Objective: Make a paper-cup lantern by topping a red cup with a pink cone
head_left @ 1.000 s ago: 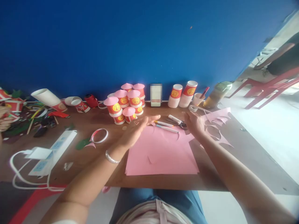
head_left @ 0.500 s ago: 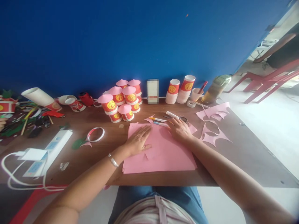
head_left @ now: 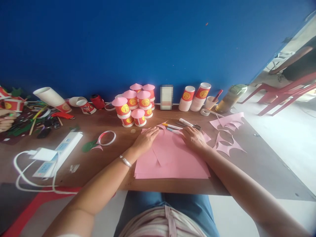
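Observation:
A stack of pink paper sheets (head_left: 172,164) lies flat on the brown table in front of me. My left hand (head_left: 146,141) rests flat on its upper left part, fingers stretched toward the far edge. At the upper right of the stack lies my right hand (head_left: 194,138), palm down with fingers extended and a little bent. By its fingertips are a blue-tipped marker (head_left: 174,131), a yellow-and-white marker (head_left: 172,126) and a white marker (head_left: 186,122). Dark-handled scissors (head_left: 197,127) lie just beyond that hand, partly covered.
Red paper cups with pink cone tops (head_left: 138,115) stand at the back. Stacked cups (head_left: 187,98) and a bottle (head_left: 231,98) are right of them. Pink offcuts (head_left: 228,144) lie at right, a power strip (head_left: 59,154) at left. Another person's hand (head_left: 6,120) is at the far left edge.
My left hand has slid forward toward the far edge of the paper. My right hand has stayed about where it was. The view has shifted slightly left.

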`<state>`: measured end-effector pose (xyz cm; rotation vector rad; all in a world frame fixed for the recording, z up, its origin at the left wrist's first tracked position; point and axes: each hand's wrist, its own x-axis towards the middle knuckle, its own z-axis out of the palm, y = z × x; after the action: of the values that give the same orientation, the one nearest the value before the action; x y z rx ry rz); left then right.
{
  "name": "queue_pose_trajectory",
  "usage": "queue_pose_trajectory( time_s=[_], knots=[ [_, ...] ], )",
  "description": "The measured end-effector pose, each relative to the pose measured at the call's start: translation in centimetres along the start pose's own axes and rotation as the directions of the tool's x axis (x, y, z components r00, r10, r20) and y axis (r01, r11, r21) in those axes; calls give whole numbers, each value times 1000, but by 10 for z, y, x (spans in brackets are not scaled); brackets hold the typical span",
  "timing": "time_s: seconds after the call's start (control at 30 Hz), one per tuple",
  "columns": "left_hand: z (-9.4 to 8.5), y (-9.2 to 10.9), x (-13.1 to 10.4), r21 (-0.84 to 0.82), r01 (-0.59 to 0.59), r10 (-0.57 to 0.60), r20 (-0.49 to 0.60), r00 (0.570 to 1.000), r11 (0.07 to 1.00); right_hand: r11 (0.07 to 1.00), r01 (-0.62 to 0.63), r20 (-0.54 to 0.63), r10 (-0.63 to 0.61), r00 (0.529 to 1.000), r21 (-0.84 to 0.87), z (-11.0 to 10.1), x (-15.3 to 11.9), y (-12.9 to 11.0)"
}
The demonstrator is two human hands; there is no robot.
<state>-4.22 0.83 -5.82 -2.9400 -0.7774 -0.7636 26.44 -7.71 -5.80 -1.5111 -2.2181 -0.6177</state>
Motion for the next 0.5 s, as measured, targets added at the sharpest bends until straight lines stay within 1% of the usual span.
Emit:
queue_pose_trajectory(
  time_s=[0.07,0.13,0.2,0.27,0.33,0.4,0.5],
  knots=[
    [-5,4,0,39,-19,22,-84,996,999,999,-40,5,40,999,-17,0,0,-1],
    [-8,10,0,75,-23,33,-143,989,997,998,-68,13,68,998,-19,0,0,-2],
    [-9,17,0,77,2,12,-184,983,997,996,-84,28,84,996,3,1,-1,-2],
    [-9,23,1,47,40,-29,-202,979,998,990,-133,47,131,990,37,2,0,-1],
    [-8,27,3,18,58,-54,-164,985,998,976,-211,56,208,977,55,3,0,2],
    [-9,29,4,4,79,-78,-81,994,997,958,-281,47,279,959,49,4,0,5],
    [-10,30,4,34,109,-111,35,993,993,941,-336,40,335,941,36,6,-1,11]
  ],
)
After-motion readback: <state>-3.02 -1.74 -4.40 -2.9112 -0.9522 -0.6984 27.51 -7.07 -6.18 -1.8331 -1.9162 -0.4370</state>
